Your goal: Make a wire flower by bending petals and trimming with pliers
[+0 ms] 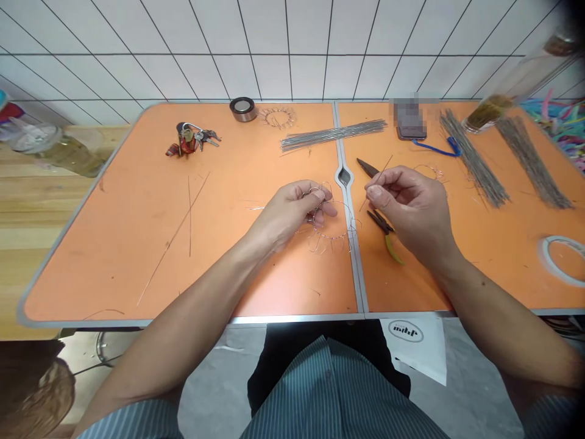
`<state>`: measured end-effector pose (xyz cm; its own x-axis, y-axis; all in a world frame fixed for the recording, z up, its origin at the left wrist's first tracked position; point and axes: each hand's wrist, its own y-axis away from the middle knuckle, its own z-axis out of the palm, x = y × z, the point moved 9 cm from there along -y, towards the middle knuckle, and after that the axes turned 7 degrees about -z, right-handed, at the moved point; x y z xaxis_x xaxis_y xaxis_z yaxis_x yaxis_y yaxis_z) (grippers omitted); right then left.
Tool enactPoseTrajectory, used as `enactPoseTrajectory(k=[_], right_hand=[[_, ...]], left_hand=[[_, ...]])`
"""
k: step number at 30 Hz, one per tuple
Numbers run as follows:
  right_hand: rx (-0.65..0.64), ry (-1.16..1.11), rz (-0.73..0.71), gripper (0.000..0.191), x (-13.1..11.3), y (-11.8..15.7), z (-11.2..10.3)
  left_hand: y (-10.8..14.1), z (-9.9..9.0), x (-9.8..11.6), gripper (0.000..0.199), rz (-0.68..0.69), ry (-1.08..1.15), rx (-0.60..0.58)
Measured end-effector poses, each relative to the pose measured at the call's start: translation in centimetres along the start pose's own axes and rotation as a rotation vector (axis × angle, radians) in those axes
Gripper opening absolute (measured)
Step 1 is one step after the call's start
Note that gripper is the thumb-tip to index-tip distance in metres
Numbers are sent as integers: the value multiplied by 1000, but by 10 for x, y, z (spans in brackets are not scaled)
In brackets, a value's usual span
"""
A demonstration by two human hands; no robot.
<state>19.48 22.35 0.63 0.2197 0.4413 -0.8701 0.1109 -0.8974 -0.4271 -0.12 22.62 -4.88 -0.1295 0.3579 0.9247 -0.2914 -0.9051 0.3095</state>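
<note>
- Head view, centre: left hand (292, 210) pinches a looped wire ring (336, 236); right hand (414, 204), right of centre, pinches a thin wire (388, 163).
- Likely risk: ring's fine loops bend if squeezed or snagged on the thin wire; loose ends could prick fingers.
- Orange table (114, 225) across mid-frame, grey seam (359, 280) near centre.
- Tiled wall (308, 73) along top; grey floor (210, 378) lower frame.

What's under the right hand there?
A dark pointed tool pokes out from beneath the right hand; yellow-handled pliers show beside it. The rest of the dark tool, and anything else under there, is covered.
</note>
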Motion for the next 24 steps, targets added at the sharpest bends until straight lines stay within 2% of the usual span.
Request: enactPoseTrajectory(k=[7,19,24], right_hand=[[-9,39,-46,22,-9,6,15],[-7,58,-44,17,-9,5,17],[5,162,-140,11,-18,8,17]], left_hand=[[3,4,-1,14,6,-26,-7],[6,10,0,14,26,-95,-39],[7,12,2,16,68,-168,-44]])
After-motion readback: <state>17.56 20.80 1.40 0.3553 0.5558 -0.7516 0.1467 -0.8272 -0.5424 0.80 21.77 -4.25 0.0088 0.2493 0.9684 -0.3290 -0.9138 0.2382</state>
